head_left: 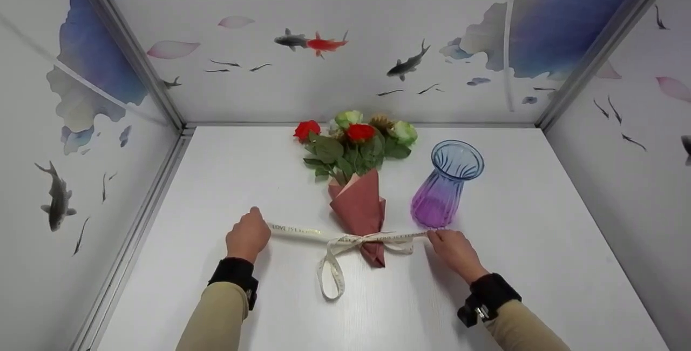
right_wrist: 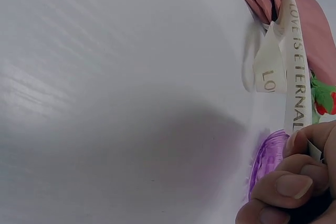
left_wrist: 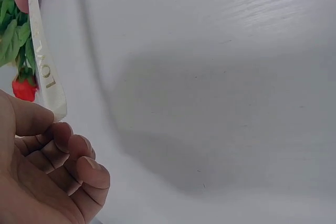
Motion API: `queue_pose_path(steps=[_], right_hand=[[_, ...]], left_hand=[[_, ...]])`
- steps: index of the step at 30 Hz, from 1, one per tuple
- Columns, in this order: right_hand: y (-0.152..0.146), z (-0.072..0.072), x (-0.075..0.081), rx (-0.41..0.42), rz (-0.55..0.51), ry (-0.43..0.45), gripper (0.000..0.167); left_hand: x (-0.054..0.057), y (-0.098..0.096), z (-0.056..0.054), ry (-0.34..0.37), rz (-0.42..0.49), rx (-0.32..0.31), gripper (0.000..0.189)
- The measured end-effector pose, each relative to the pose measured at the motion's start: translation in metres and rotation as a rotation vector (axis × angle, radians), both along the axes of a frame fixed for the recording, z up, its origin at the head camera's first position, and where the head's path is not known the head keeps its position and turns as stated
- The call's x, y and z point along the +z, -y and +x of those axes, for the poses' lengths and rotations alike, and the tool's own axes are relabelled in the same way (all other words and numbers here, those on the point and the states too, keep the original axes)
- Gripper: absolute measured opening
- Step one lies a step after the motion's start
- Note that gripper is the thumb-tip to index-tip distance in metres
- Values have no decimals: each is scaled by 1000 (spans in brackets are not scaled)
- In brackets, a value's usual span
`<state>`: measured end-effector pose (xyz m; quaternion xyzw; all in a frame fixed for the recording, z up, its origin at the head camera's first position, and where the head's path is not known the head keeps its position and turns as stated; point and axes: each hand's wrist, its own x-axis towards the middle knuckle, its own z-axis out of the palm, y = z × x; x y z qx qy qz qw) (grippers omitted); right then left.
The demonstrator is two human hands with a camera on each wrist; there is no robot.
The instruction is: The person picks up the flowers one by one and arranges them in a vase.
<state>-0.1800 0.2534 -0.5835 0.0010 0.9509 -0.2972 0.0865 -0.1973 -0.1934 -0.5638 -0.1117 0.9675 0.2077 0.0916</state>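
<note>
A bouquet (head_left: 353, 140) of red and pale green flowers lies on the table, its stems wrapped in dusty-red paper (head_left: 359, 205). Round the lower wrap runs a cream ribbon (head_left: 294, 230) with gold lettering, knotted at the front, one loop hanging down on the left. My left hand (head_left: 248, 236) pinches one ribbon stretch between thumb and forefinger, left of the bouquet; the left wrist view shows the ribbon (left_wrist: 50, 85) ending at those fingertips. On the other side, my right hand (head_left: 456, 251) pinches the opposite stretch. Both stretches look taut.
A blue-to-purple glass vase (head_left: 445, 183) stands right of the bouquet, just beyond my right hand. White panels (head_left: 345, 86) printed with fish and petals enclose the white table (head_left: 540, 221) at the back and both sides.
</note>
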Motion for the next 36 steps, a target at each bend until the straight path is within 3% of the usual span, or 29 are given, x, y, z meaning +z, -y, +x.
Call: queue_pose_path(steps=[16, 28, 36], right_hand=[[-30, -1, -3, -103, -61, -5, 42], [-51, 2, -2, -179, -130, 59, 42], [-61, 3, -3, -175, -93, 40, 43]], left_hand=[[4, 10, 5, -108, 38, 60, 27], [-1, 30, 8, -57, 87, 126, 32], [-2, 36, 10, -64, 102, 160, 28]])
